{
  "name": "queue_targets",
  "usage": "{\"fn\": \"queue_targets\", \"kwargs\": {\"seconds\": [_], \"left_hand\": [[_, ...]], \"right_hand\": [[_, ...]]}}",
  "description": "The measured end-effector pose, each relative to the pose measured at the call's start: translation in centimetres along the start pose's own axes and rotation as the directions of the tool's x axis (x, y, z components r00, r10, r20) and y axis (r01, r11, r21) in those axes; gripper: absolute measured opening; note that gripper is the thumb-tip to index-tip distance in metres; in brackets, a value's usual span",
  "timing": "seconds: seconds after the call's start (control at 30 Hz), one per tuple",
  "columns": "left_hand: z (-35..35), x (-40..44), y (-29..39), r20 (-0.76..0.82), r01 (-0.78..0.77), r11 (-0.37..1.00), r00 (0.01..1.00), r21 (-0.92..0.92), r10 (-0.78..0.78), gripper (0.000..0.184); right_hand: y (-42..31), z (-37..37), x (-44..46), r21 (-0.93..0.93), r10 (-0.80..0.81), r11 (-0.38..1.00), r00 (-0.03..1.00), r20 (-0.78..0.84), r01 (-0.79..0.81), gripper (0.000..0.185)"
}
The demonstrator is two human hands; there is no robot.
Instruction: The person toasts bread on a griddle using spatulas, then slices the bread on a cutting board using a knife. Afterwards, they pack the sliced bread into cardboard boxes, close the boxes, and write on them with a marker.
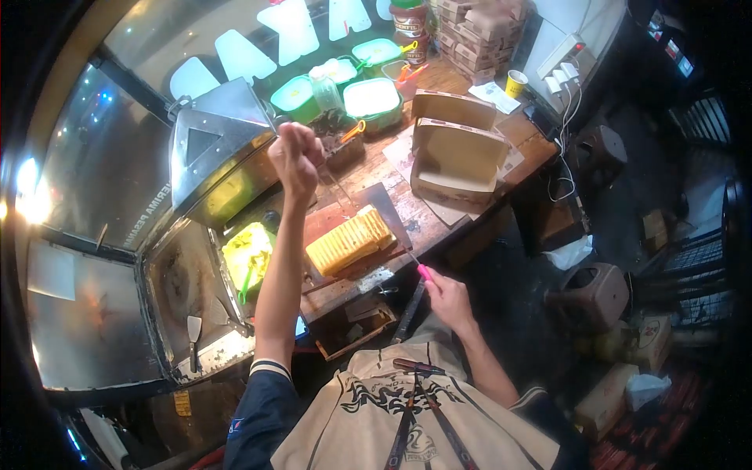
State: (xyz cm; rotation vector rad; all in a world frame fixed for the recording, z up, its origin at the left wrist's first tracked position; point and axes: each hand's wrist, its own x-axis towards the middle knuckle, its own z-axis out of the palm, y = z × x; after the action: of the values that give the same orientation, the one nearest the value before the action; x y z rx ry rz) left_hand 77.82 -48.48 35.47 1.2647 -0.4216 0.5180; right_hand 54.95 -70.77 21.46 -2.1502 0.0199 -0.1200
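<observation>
My right hand grips the pink handle of a knife at the front edge of the worktop. Its metal reaches up beside a toasted, ridged block of bread. The bread lies on a brown board. Above and left of the bread, my left hand is raised with its fingers closed. A thin line shows below that hand, but what it holds is unclear. Behind it stands a dark tub with an orange-handled utensil.
An open cardboard box stands right of the bread. Green-rimmed tubs sit at the back. A yellow cloth or bag lies left, near a griddle and a scraper. Stools stand on the floor at right.
</observation>
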Motion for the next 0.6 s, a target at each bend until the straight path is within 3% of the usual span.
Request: {"fn": "queue_targets", "kwargs": {"seconds": [0.1,0.2,0.27,0.3,0.33,0.4,0.5,0.6], "left_hand": [[-0.4,-1.7,3.7,0.038,0.002,0.996,0.999,-0.084,0.001,0.060],[-0.8,-4.0,3.5,0.022,0.020,0.994,1.000,-0.108,-0.018,0.057],[-0.9,-6.0,1.4,-0.004,0.063,0.996,0.998,-0.069,-0.063,0.056],[-1.3,-7.3,-0.4,-0.004,0.159,0.987,0.987,-0.013,-0.159,0.059],[-1.9,-8.8,-2.5,0.020,0.139,0.987,0.990,0.084,-0.141,0.060],[-2.5,-10.2,-5.1,0.062,0.144,0.990,0.988,-0.013,-0.143,0.060],[-2.6,-10.7,-5.3,0.024,0.147,0.987,0.989,0.061,-0.149,0.059],[-2.2,-10.5,-5.1,0.020,0.133,0.991,0.991,0.012,-0.133,0.058]], "right_hand": [[-1.0,-1.7,-0.5,-0.024,0.047,0.999,0.998,-0.032,-0.048,0.030],[-2.0,-3.2,-2.3,-0.024,-0.036,0.999,0.996,-0.078,0.034,0.031],[-3.1,-4.2,-4.1,-0.069,-0.035,0.997,0.999,-0.029,0.033,0.032],[-3.7,-4.6,-5.0,-0.077,-0.024,0.997,1.000,0.002,0.024,0.032],[-4.3,-5.0,-5.9,-0.087,-0.012,0.996,0.999,0.033,0.015,0.032],[-5.4,-5.2,-7.4,-0.083,-0.048,0.995,0.996,0.077,0.054,0.033],[-6.2,-3.9,-8.3,-0.104,-0.064,0.992,0.994,0.089,0.073,0.034],[-6.2,-0.9,-6.4,-0.152,-0.092,0.983,0.993,0.079,0.103,0.035]]}}
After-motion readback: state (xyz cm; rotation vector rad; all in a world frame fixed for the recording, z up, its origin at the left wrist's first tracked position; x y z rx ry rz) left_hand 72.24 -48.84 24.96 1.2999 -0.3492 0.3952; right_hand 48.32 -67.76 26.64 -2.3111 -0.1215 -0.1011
